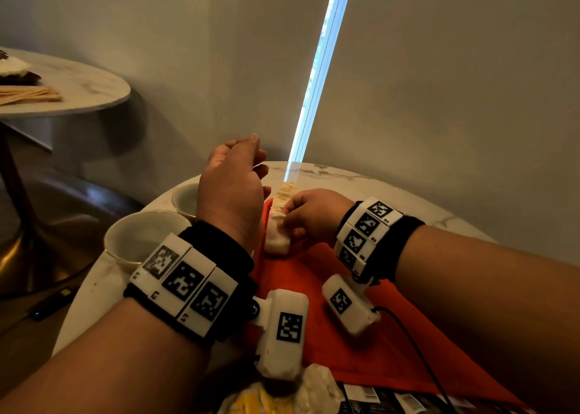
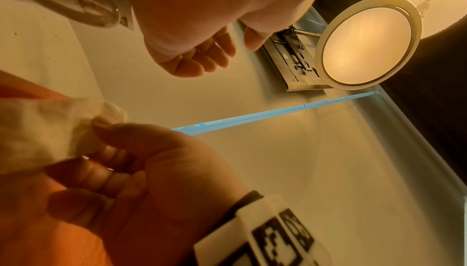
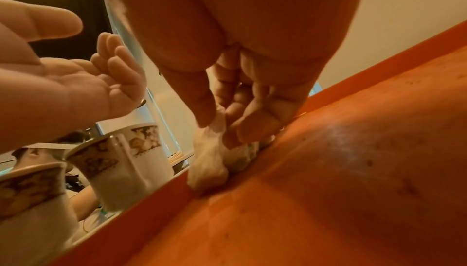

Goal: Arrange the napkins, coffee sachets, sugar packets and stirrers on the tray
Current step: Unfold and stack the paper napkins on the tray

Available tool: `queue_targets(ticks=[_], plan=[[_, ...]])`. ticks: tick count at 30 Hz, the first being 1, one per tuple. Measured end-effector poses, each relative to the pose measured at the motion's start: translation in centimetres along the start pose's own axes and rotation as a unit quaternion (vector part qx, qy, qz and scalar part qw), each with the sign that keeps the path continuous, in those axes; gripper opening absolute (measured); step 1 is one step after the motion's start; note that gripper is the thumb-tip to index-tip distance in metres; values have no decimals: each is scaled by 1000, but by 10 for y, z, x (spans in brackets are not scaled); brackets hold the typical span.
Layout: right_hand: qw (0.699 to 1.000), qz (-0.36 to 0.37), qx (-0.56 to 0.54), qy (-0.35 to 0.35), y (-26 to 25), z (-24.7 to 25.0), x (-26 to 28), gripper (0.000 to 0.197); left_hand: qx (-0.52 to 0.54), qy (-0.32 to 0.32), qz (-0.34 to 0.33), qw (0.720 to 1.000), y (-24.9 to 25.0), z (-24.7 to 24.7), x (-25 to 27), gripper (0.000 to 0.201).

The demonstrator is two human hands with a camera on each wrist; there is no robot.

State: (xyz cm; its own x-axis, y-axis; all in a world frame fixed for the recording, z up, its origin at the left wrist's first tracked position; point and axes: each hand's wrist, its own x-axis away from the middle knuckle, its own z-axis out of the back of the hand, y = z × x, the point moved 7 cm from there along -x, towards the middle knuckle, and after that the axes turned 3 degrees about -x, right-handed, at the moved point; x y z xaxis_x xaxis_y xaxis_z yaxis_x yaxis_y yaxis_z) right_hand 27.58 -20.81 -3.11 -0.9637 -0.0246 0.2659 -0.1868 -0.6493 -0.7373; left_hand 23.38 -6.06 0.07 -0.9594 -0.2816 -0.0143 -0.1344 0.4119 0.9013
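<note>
A white crumpled napkin (image 1: 276,229) lies along the far left edge of the orange tray (image 1: 361,329). My right hand (image 1: 288,218) pinches the napkin between thumb and fingers; the right wrist view shows the same napkin (image 3: 209,162) pinched by the right hand (image 3: 222,118), its lower end resting on the tray (image 3: 341,170). My left hand (image 1: 259,165) hovers just above and left of the napkin, fingers loosely curled and holding nothing. From the left wrist view the left hand (image 2: 209,58) shows an empty palm. Wooden stirrers (image 1: 29,95) lie on a second table far left.
Two patterned cups (image 1: 141,239) (image 1: 185,201) stand on the marble table left of the tray. Black sachets (image 1: 379,398) and crumpled paper with yellow packets (image 1: 282,395) lie at the near edge. A cable (image 1: 417,341) crosses the tray. A wall lamp (image 2: 366,44) glows.
</note>
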Motion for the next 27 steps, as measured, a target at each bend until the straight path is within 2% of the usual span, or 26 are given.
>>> queue_targets(ticks=[7, 10, 12, 14, 17, 19, 27], plan=[[998, -17, -56, 13, 6, 3, 0, 11, 7, 2, 7, 1000, -1, -1, 0, 21], [998, 30, 5, 62, -2, 14, 7, 16, 4, 2, 1, 1000, -1, -1, 0, 22], [995, 67, -18, 75, -8, 19, 14, 20, -5, -1, -4, 1000, 0, -1, 0, 23], [995, 70, -61, 34, -11, 15, 18, 17, -5, -1, 0, 1000, 0, -1, 0, 22], [993, 16, -54, -100, -8, -6, 27, 20, -24, -3, -4, 1000, -1, -1, 0, 23], [987, -12, -61, -145, -4, -19, 30, 23, -41, -2, -15, 999, 0, -1, 0, 24], [990, -21, -93, -108, 2, -23, 17, 16, 25, -7, 46, 999, -6, -3, 2, 19]])
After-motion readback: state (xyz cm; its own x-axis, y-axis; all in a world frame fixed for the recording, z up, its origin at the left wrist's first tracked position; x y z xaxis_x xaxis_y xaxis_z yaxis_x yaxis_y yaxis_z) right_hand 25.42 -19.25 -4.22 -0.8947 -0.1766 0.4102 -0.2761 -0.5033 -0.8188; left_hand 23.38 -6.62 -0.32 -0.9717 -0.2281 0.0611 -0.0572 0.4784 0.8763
